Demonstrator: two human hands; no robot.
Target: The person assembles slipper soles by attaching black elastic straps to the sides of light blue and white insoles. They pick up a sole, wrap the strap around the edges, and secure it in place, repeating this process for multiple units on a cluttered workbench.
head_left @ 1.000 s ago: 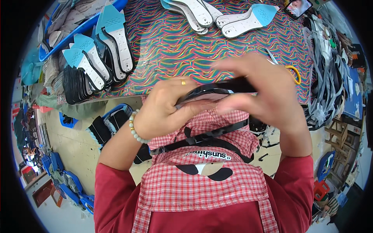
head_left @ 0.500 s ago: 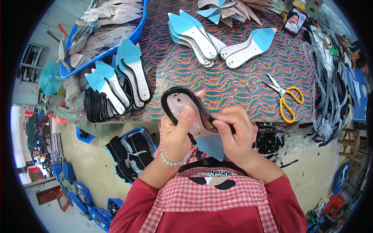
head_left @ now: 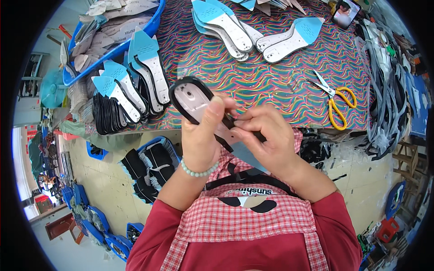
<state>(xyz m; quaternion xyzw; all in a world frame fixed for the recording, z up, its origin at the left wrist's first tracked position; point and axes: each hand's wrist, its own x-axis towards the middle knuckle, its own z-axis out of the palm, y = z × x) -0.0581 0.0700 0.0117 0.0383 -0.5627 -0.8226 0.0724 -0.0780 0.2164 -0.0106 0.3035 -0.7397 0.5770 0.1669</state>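
Above my lap, at the table's front edge, I hold a shoe insole (head_left: pixel 191 102), pale at the heel and light blue at the pointed toe. A black strip (head_left: pixel 175 100) runs round its heel rim. My left hand (head_left: pixel 199 143) is closed around the insole's middle, thumb lying across its face. My right hand (head_left: pixel 271 143) is closed in a pinch on the black strip at the insole's right edge; its exact contact is partly hidden by fingers. The toe tilts down toward my apron.
Yellow-handled scissors (head_left: pixel 331 93) lie open at the table's right. Loose insoles (head_left: pixel 287 43) rest at the back, and black-edged ones (head_left: pixel 147 67) stand stacked at left beside a blue basket (head_left: pixel 113 53). Black strips (head_left: pixel 384 90) hang at right; a phone (head_left: pixel 346 13) stands behind.
The insole and both hands have shifted slightly up and left in the picture, with the heel turned further left. My right fingers have moved closer to my left hand along the edge.
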